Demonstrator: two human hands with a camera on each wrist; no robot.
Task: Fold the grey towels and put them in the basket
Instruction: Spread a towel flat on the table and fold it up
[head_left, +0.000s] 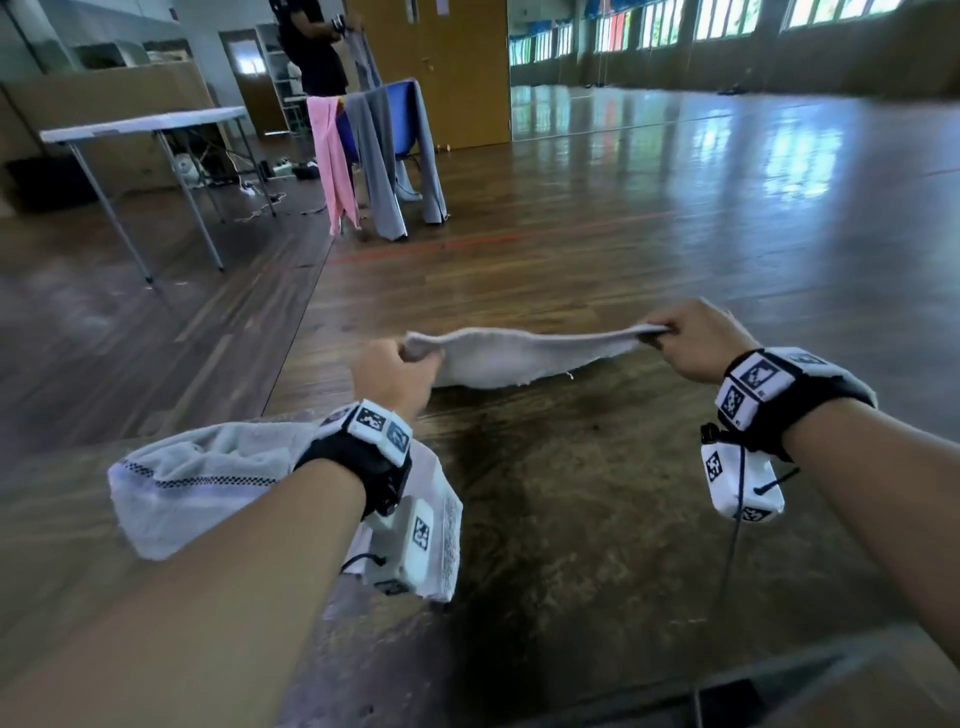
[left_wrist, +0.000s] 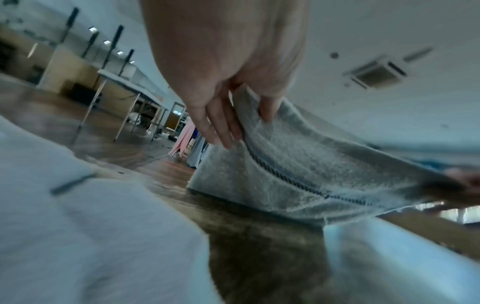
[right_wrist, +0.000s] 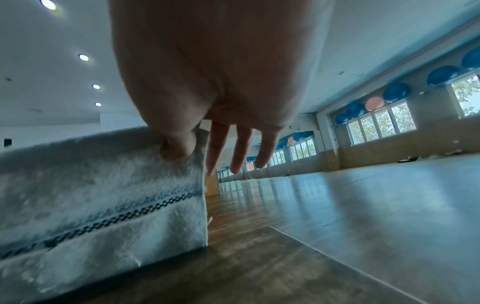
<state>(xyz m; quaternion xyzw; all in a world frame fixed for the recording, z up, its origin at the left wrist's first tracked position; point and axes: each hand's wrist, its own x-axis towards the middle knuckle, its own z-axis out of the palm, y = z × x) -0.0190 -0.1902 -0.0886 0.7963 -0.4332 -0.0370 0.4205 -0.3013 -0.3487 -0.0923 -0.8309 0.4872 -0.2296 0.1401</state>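
A grey towel (head_left: 524, 356) with a dark checked stripe hangs stretched between my two hands just above the brown table (head_left: 597, 519). My left hand (head_left: 397, 371) pinches its left top corner. My right hand (head_left: 691, 338) pinches the right top corner between thumb and forefinger, the other fingers (right_wrist: 241, 148) straight. The towel's lower edge (left_wrist: 259, 197) touches the table. The same towel (right_wrist: 103, 195) fills the left of the right wrist view. A second grey towel (head_left: 208, 483) lies crumpled under my left forearm. No basket is in view.
Beyond the table's far edge is a shiny wooden floor (head_left: 675, 208). A blue chair (head_left: 402, 124) draped with pink and grey cloths stands far back, a person (head_left: 317, 47) behind it. A white folding table (head_left: 150, 124) is at the far left.
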